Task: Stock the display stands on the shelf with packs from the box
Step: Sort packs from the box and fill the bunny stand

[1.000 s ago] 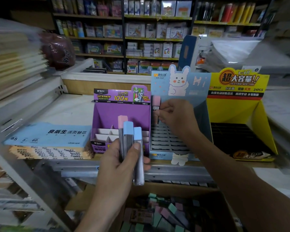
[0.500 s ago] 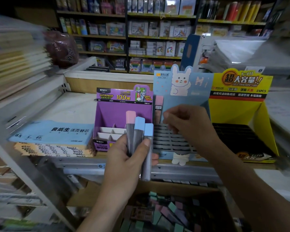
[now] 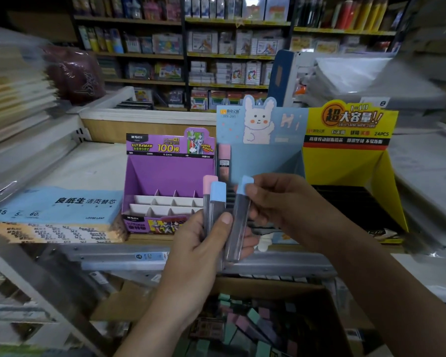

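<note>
Before the shelf [image 3: 83, 168], head view: left hand [image 3: 201, 248] and right hand [image 3: 276, 199] meet above the rail [image 3: 139, 256], over the box [image 3: 281, 284].
Left hand: fingers curled, thumb pressed across two upright packs [image 3: 216, 202], one pink-capped and one blue-capped, side by side and touching.
Right hand: thumb and fingertips pinch the blue cap of a third pack [image 3: 238, 222]. This pack tilts slightly and sits just beside the two, its lower part against the left hand's fingers.
Blue stand [image 3: 263, 155]: rabbit card at the back. One pink pack [image 3: 224, 161] stands upright at its far left, and the hands hide most of its slots.
Purple stand [image 3: 170, 173]: just left of the blue stand, with white dividers inside.
Yellow stand [image 3: 345, 163]: against the blue stand's right side, with a dark tray inside.
Shelf: white board, with a paper stack [image 3: 59, 204] at the front edge left of the purple stand.
Box: open cardboard, below the shelf, holding blurred packs with green, pink and purple caps.
Room: far shelves [image 3: 229, 55] of stationery.
Edges: white board shows behind the paper stack. The three stands sit side by side from the middle to the right.
</note>
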`<state>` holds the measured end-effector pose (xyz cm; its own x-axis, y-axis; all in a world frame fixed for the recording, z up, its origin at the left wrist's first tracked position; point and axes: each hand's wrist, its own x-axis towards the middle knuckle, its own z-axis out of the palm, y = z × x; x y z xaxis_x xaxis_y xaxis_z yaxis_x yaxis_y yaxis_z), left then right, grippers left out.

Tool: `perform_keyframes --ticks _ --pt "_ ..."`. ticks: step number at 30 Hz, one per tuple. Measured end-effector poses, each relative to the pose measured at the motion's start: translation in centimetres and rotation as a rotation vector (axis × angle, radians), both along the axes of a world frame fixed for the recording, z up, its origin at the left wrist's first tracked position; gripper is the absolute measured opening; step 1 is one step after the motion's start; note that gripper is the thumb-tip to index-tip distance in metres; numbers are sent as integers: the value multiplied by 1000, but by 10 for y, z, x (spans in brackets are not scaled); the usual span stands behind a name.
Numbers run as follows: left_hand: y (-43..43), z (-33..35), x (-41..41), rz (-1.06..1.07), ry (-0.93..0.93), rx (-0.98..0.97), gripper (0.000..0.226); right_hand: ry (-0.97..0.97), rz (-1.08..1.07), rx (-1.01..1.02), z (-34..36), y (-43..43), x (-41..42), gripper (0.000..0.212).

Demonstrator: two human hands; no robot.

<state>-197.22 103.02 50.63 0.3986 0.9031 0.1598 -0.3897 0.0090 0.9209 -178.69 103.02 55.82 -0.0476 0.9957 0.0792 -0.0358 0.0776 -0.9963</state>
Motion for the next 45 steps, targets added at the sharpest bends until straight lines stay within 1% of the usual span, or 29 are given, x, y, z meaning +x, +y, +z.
perform_keyframes --ticks 2,4,7,9,11,14,18,22,25,28,30,32,36,41,45 --pt "-2 -3 1 -37 0 -19 22 50 11 2 -3 0 5 27" --pt "-3 -6 3 -29 33 5 21 93 15 -1 -6 -1 7 36" --pt "-3 -7 8 -15 49 41 24 123 34 -22 -7 -5 7 38" --pt "-3 -8 11 1 38 62 20 118 34 -30 -5 -8 7 36" --pt "-3 -8 13 33 43 96 17 39 7 -22 -3 -13 7 31" --pt "-5 -7 17 53 92 168 13 -159 -56 6 0 -18 5 20" --pt "-5 -3 17 78 110 152 17 -198 -143 13 11 -20 10 15" --pt "-3 0 12 149 105 94 16 -331 -330 121 26 -16 26 11" --pt "-5 2 8 171 136 116 17 -362 -447 180 32 -7 34 13" --pt "-5 7 6 186 141 131 17 -474 -513 215 35 6 37 7" --pt "-4 10 5 201 149 113 21 -527 -541 230 35 14 38 4" --pt "-4 12 3 197 140 79 22 -543 -558 229 35 21 37 6" --pt "-3 15 0 183 83 -5 16 -554 -546 215 30 34 34 14" --pt "-3 16 -2 168 88 22 15 -586 -543 241 28 42 33 20" --pt "-3 18 -2 173 82 42 17 -634 -520 263 26 46 31 13"
